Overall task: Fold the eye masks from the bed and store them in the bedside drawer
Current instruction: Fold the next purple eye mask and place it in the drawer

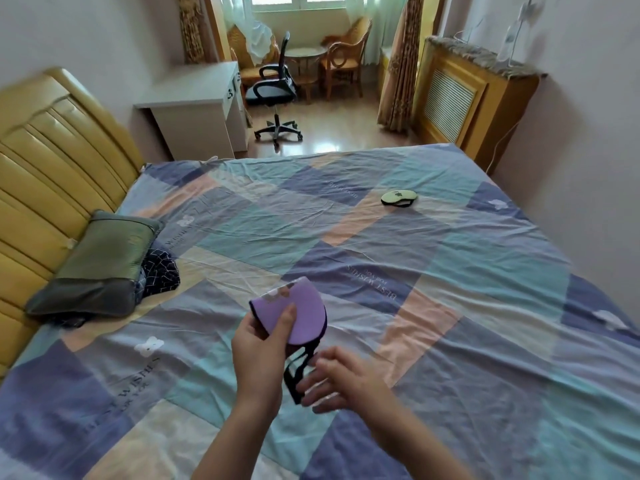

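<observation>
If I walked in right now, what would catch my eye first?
Probably the purple eye mask, folded in half and held up in the left hand over the near side of the bed, while the right hand handles its black strap. Next, a green eye mask lying alone toward the bed's far side.

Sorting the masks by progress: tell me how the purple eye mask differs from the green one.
The purple eye mask is folded and held up in the left hand; the green eye mask lies untouched, far across the bed. The right hand's fingers handle the purple one's black strap. Both have dark edging.
</observation>
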